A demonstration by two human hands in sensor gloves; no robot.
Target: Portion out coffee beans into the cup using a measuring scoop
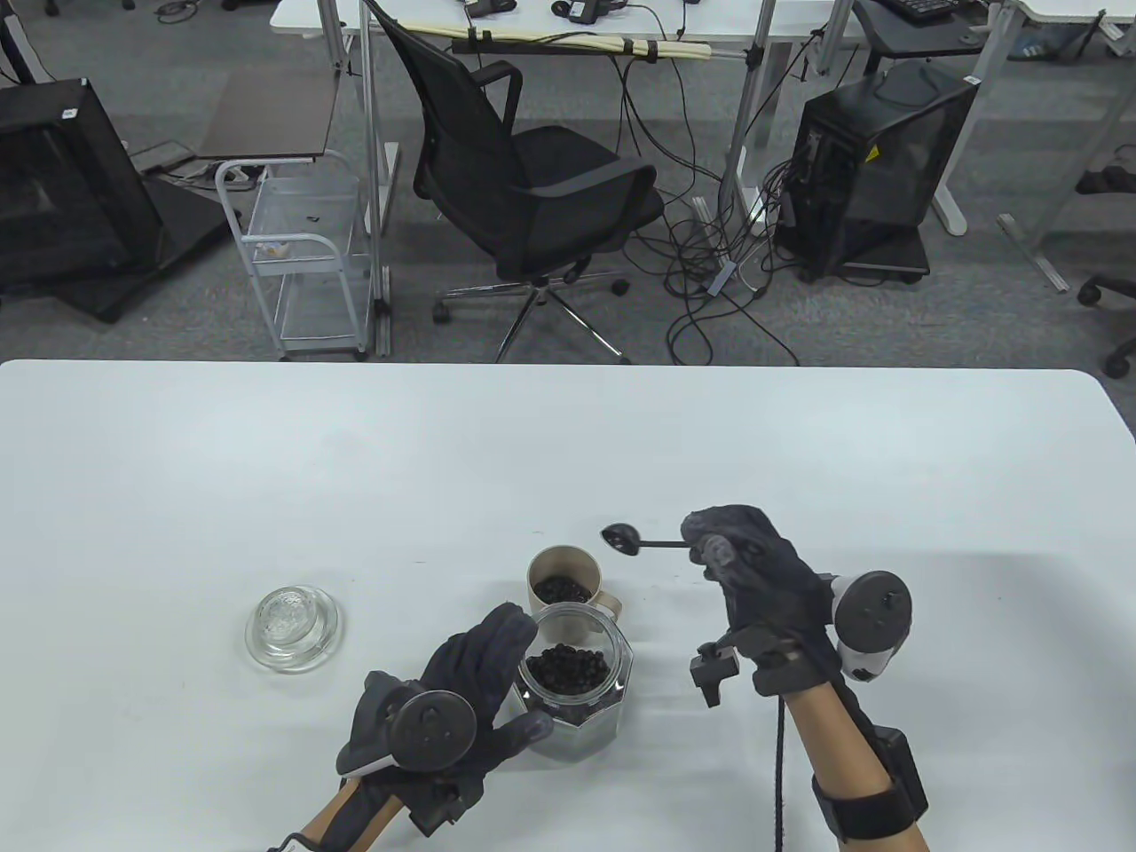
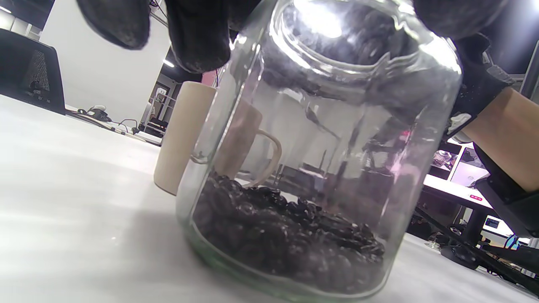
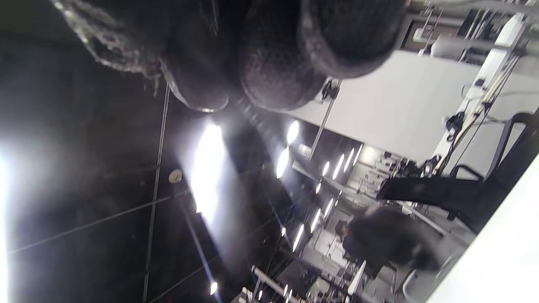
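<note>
An open glass jar (image 1: 575, 685) part full of dark coffee beans (image 1: 565, 667) stands near the table's front. My left hand (image 1: 470, 692) grips its left side, fingers and thumb round the glass. In the left wrist view the jar (image 2: 320, 168) fills the frame, beans (image 2: 286, 235) heaped at its bottom. Just behind it sits a beige cup (image 1: 564, 588) with beans inside, also visible past the glass as the cup (image 2: 185, 139). My right hand (image 1: 745, 568) holds a black measuring scoop (image 1: 632, 540) by its handle, its bowl in the air right of the cup.
The jar's glass lid (image 1: 293, 627) lies on the white table (image 1: 266, 461) to the left. A black office chair (image 1: 524, 195) and a wire cart (image 1: 302, 257) stand beyond the far edge. The right wrist view shows only curled gloved fingers (image 3: 278, 59) and ceiling lights.
</note>
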